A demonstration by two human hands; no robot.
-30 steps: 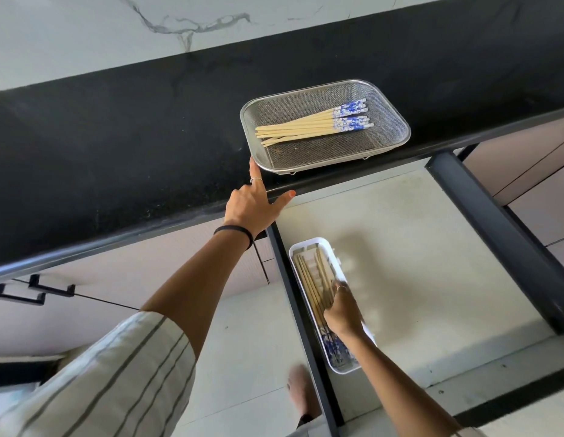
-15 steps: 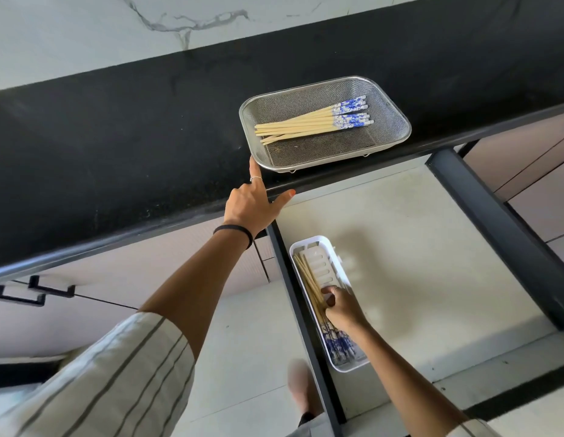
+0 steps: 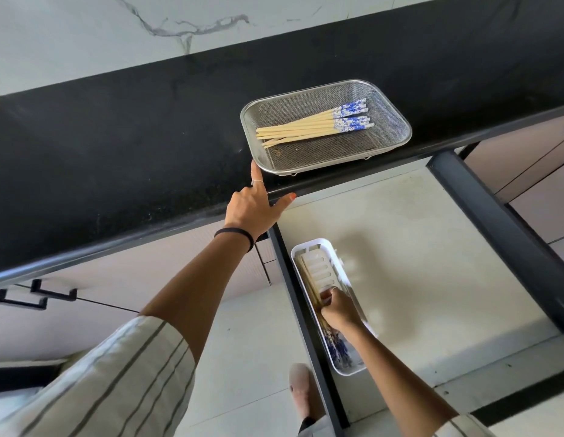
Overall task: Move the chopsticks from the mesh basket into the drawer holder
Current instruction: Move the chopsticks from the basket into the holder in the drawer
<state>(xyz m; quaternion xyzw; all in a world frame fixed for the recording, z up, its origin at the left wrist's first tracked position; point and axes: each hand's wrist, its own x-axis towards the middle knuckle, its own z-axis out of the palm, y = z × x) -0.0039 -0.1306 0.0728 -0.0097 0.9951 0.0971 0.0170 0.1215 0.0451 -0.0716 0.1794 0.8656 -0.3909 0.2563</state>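
Observation:
A steel mesh basket [image 3: 397, 121] sits on the black counter near its front edge, with several bamboo chopsticks [image 3: 306, 127] lying in it, blue patterned ends to the right. Below, a white slotted holder [image 3: 309, 242] stands at the left side of the open drawer. It holds a bundle of chopsticks [image 3: 337, 345] along its left wall, blue ends nearest me. My right hand [image 3: 340, 310] is inside the holder, fingers curled over that bundle. My left hand [image 3: 250, 209] rests on the counter edge, index finger touching the basket's near left corner.
The black counter [image 3: 117, 152] runs across the view under a marble wall. The drawer [image 3: 416, 263] has dark metal side rails [image 3: 495, 216] and a pale floor. Black cabinet handles [image 3: 38, 294] are at lower left. My foot [image 3: 301, 386] shows on the floor tiles.
My right hand has slid down the holder and gathered the chopsticks against its left wall, baring the slotted floor. The left hand has stayed at the basket corner.

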